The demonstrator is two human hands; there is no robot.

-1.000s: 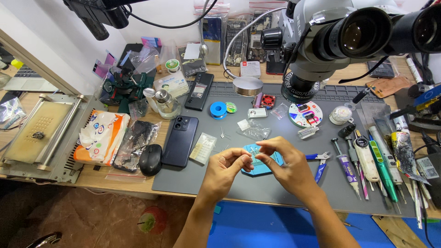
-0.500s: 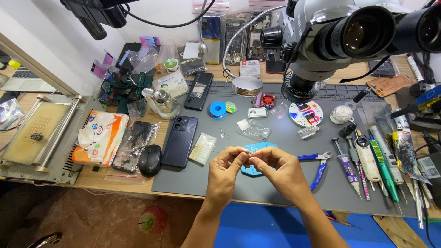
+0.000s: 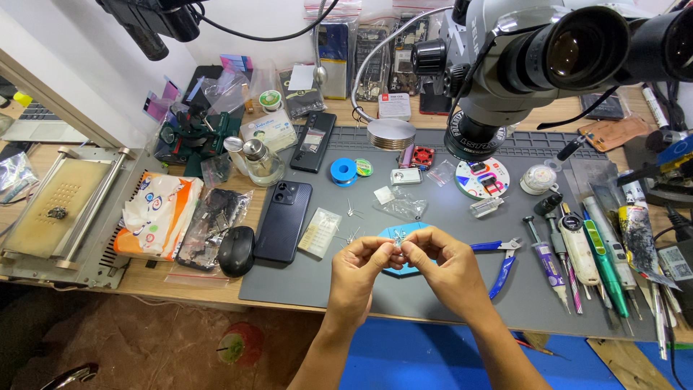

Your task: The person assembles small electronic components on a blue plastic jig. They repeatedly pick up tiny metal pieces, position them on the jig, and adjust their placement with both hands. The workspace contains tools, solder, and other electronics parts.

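**Two hands, one tiny metal part pinched right between them**

Both of your hands are meeting at the same spot, just above the near edge of the blue pad [image 3: 404,249] on the grey work mat [image 3: 433,303]. Your left hand [image 3: 359,273] comes in from the left, your right hand [image 3: 446,269] from the right, and the fingertips [image 3: 390,249] nearly touch in the middle. Between them sits a small metal part [image 3: 398,236], silvery and spiky; it's too small to say exactly what it is. Thumb and forefinger on each side are closed down tight around it, the other fingers curled loosely under.

The thing to watch: the part lies dead centre, so neither hand is really nearer. Its thin legs seem to stick up and away from you, toward the microscope [image 3: 505,72], but honestly I can't tell its long axis for sure.

Around you: blue-handled pliers [image 3: 502,261] lie just right of your right hand, a row of pens and tubes [image 3: 585,253] further right. Left of the pad there's a small clear packet [image 3: 320,232], then a dark phone [image 3: 283,220] face down and a black mouse [image 3: 236,250]. A few more loose metal bits [image 3: 351,211] sit on the mat beyond your hands.
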